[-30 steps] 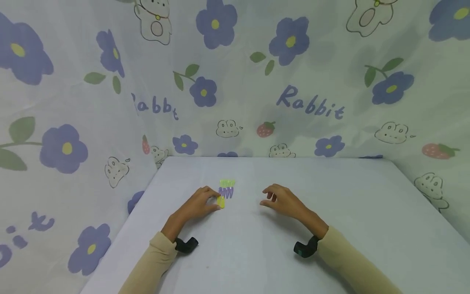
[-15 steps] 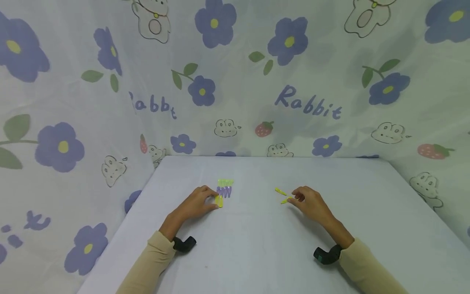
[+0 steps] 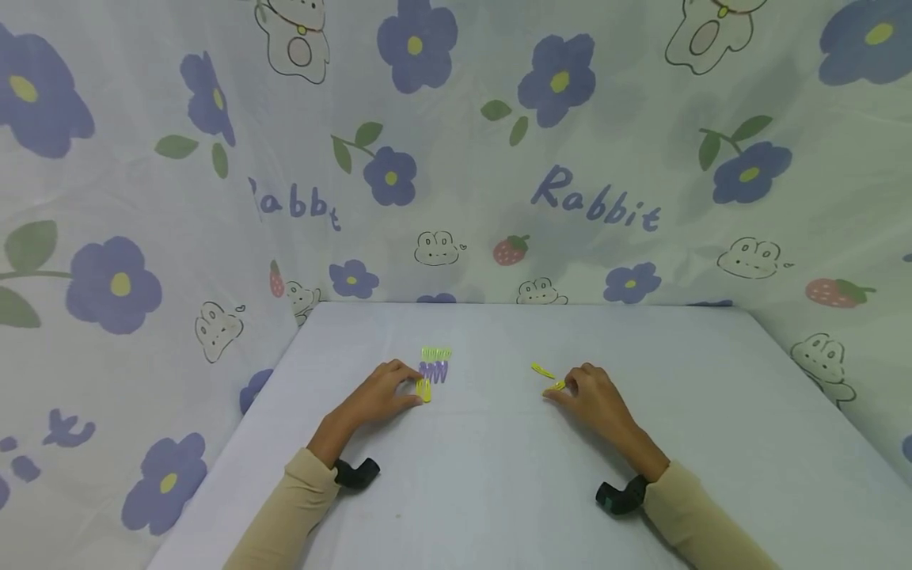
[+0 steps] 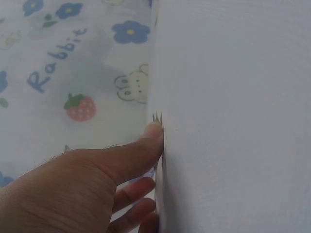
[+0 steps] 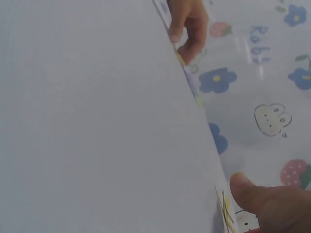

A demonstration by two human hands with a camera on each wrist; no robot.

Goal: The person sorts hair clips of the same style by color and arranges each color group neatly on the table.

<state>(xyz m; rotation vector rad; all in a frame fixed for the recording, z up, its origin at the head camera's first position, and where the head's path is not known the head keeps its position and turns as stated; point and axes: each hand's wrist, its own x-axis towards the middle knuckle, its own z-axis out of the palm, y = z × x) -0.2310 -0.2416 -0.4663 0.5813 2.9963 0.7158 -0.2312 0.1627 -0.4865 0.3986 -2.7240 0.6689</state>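
In the head view, my left hand (image 3: 378,396) has thumb and index finger at the two ends of yellow hair clips (image 3: 425,391) lying on the white table. Purple hair clips (image 3: 434,372) form a row just beyond these, and a light green row of hair clips (image 3: 436,354) sits behind the purple one. To the right, my right hand (image 3: 594,402) pinches a yellow hair clip (image 3: 559,387) at the table surface, its fingers partly covering it. A second yellow hair clip (image 3: 543,370) lies loose just beyond. The left wrist view shows the left thumb (image 4: 133,154) low beside the tabletop.
The white table (image 3: 484,491) spreads around both hands. Behind it and along the sides hangs a cloth (image 3: 470,150) printed with flowers and rabbits. Black wrist cameras (image 3: 358,473) sit close above the tabletop.
My right hand has moved right from the middle to the two loose yellow hair clips, and its thumb and finger have closed round the nearer one. The left hand stays in place.
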